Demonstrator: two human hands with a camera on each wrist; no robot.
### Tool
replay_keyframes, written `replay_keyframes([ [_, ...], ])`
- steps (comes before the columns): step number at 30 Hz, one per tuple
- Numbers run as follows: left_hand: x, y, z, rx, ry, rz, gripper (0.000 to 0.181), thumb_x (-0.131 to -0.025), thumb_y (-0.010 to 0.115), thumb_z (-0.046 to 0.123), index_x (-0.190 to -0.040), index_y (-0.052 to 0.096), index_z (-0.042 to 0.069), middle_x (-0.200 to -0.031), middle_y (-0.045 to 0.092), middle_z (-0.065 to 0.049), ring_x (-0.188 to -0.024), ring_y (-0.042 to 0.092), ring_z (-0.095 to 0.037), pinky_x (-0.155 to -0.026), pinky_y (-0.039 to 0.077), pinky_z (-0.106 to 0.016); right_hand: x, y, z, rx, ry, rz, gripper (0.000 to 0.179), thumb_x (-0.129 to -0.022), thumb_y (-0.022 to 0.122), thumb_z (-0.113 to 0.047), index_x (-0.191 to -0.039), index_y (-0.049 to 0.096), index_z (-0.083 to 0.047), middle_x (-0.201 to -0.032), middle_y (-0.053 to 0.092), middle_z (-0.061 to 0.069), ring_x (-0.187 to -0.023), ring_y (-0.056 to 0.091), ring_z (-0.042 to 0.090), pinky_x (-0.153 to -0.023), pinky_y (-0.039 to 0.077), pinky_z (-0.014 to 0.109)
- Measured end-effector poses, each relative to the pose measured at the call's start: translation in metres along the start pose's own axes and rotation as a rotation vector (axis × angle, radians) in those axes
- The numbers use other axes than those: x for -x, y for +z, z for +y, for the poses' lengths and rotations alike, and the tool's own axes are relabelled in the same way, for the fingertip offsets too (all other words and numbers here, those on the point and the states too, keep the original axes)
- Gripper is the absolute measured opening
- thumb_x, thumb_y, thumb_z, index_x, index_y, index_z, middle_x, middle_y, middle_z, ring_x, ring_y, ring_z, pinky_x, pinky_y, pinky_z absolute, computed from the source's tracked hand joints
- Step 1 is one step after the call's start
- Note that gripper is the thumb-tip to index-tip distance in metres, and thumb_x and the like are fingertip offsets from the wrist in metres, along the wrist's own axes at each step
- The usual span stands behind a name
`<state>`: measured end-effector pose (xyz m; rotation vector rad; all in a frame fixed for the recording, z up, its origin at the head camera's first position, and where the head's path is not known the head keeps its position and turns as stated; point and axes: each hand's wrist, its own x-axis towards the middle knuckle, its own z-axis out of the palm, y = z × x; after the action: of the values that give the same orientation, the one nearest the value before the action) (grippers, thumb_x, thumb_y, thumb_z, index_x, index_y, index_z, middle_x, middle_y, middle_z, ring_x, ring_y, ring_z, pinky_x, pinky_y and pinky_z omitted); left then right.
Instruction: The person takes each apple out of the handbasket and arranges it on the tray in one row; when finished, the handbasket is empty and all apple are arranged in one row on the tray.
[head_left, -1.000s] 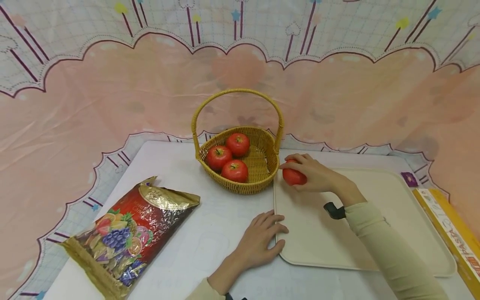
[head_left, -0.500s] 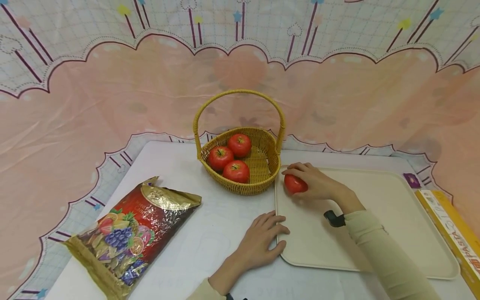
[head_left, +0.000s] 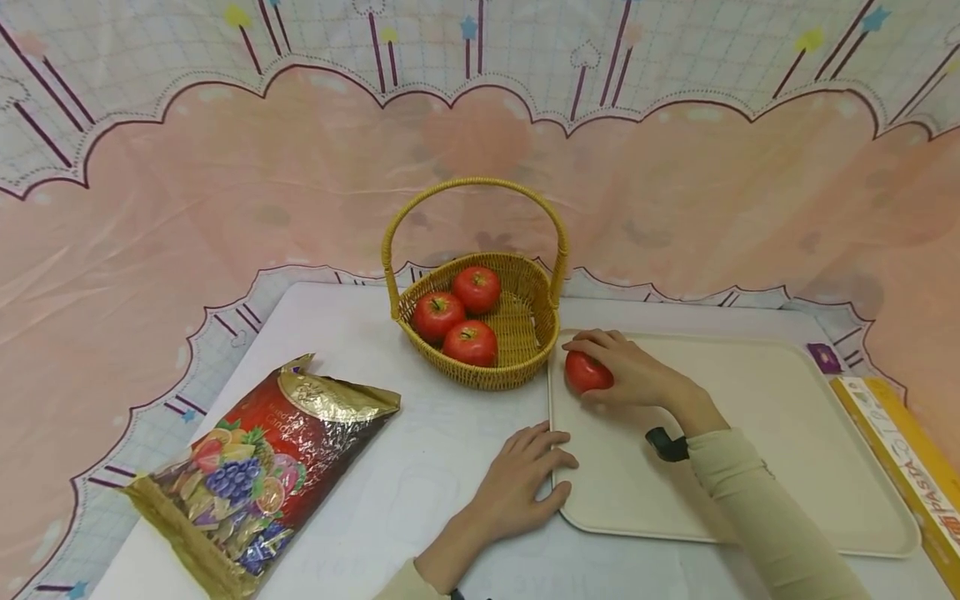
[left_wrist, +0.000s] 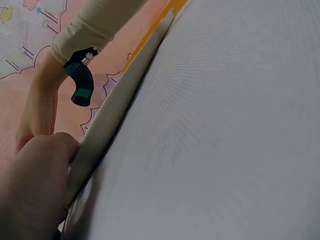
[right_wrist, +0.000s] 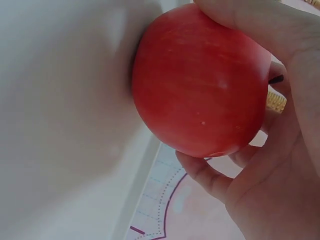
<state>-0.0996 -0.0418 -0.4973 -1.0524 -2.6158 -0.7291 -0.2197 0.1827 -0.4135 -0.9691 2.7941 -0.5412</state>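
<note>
1. Head view, progress: three apples [head_left: 438,317] lie in the basket [head_left: 491,379]; a fourth apple [head_left: 587,373] sits at the far left corner of the tray [head_left: 787,417], seemingly set down, not released.
2. Head view, count: apples, four; basket, tray, candy bag [head_left: 258,467], pasta box [head_left: 900,454], purple packet [head_left: 824,357], one each.
3. Left wrist view: left hand [left_wrist: 37,181] touches the tray edge, fingers loose, nothing held.
4. Right wrist view: right hand [right_wrist: 277,170] curls round the fourth apple.

Bare left hand [left_wrist: 37,180] touched a straight-edged beige tray [left_wrist: 111,115], smooth white tabletop [left_wrist: 225,125] spread alongside, cream fabric sleeve [left_wrist: 92,30] showed above.
</note>
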Motion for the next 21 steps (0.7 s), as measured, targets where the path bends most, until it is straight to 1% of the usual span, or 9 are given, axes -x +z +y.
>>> replay_keyframes([
  [4, 0.0, 0.0, 0.0, 0.003, 0.001, 0.004, 0.021, -0.09, 0.052, 0.033, -0.109, 0.061, 0.027, -0.133, 0.052, 0.003, -0.135, 0.04, -0.025, -0.112, 0.032, -0.041, 0.001, 0.0, 0.001, -0.003, 0.007, -0.001, 0.071, -0.077, 0.076, -0.032, -0.139, 0.043, -0.023, -0.144, 0.038, 0.006, -0.128, 0.039, 0.033, -0.099, 0.042, 0.059],
  [8, 0.001, 0.0, 0.0, 0.007, -0.001, 0.005, 0.021, -0.091, 0.052, 0.033, -0.109, 0.061, 0.028, -0.134, 0.052, 0.003, -0.135, 0.04, -0.025, -0.112, 0.032, -0.041, 0.001, -0.001, 0.001, -0.025, 0.008, 0.004, 0.07, -0.078, 0.075, -0.034, -0.139, 0.043, -0.023, -0.144, 0.038, 0.006, -0.129, 0.038, 0.032, -0.098, 0.043, 0.058],
  [14, 0.0, 0.001, -0.001, 0.004, 0.001, 0.004, 0.021, -0.091, 0.052, 0.033, -0.109, 0.061, 0.028, -0.133, 0.052, 0.004, -0.135, 0.04, -0.024, -0.112, 0.032, -0.041, -0.005, -0.004, -0.001, -0.047, -0.041, 0.055, 0.054, -0.085, 0.067, -0.036, -0.133, 0.05, -0.02, -0.139, 0.044, 0.008, -0.127, 0.04, 0.031, -0.097, 0.046, 0.054],
  [21, 0.0, 0.0, 0.0, 0.018, -0.002, 0.005, 0.021, -0.091, 0.053, 0.032, -0.109, 0.062, 0.028, -0.133, 0.052, 0.004, -0.134, 0.041, -0.024, -0.111, 0.033, -0.042, -0.015, -0.011, -0.007, -0.056, -0.095, 0.099, 0.036, -0.087, 0.065, -0.028, -0.121, 0.059, -0.015, -0.128, 0.054, 0.005, -0.122, 0.046, 0.026, -0.102, 0.042, 0.051],
])
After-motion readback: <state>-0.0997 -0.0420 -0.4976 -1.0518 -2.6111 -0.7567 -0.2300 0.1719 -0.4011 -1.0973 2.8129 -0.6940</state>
